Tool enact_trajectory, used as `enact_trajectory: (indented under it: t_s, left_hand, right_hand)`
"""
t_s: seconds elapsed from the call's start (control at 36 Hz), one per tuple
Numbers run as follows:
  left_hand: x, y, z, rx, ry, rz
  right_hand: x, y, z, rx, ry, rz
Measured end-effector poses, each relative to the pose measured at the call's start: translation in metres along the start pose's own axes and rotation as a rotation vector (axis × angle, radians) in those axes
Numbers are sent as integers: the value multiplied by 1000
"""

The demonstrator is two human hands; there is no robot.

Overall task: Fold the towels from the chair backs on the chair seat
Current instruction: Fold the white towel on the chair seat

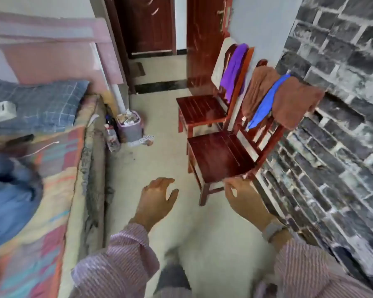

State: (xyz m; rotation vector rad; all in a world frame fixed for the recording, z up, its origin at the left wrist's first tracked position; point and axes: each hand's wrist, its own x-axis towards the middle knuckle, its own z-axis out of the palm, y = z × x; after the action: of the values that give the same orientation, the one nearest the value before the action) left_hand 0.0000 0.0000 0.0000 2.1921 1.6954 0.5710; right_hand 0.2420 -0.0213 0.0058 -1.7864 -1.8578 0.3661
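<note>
Two red wooden chairs stand along the right wall. Over the near chair's (220, 155) back hang a brown towel (293, 102), a blue towel (265, 104) and another brown towel (258, 87). The far chair (200, 108) carries a purple towel (233, 69) and a cream towel (220, 61) on its back. Both seats are bare. My left hand (155, 201) hovers over the floor in front of the near chair, fingers loosely spread, holding nothing. My right hand (243, 196) is near the seat's front corner, fingers loosely curled and empty.
A bed (52, 168) with a colourful cover and blue pillow fills the left side. A full waste bin (130, 127) and a plastic bottle (112, 136) stand on the floor by the bed. A grey brick-pattern wall (332, 125) runs along the right. Dark red doors (151, 24) are at the back.
</note>
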Motion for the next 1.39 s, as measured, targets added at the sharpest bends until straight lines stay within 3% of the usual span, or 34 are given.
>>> enact_trajectory:
  t_s: [0.19,0.36,0.64,1.0,1.25,1.39]
  left_hand:
    - [53,-88,13,-27,22,-199]
    - [151,-153,-12,-92,-1,-215]
    - [326,-207,-30,-56,-117,-178]
    - [593,-251,11,3,-307,-74]
    - [807,-260,-2,25,-294,1]
    - [888,-264,14,34,-397,36]
  right_hand:
    - [83,-23,60,45,-170,78]
    - [191,-46,86,49,-338,227]
    - [347,-58,117,27,-378,327]
    - [583,7,176,-100,-378,368]
    - [779,26,181,-72,-331,389]
    - [846,39,185,-68,-301,424]
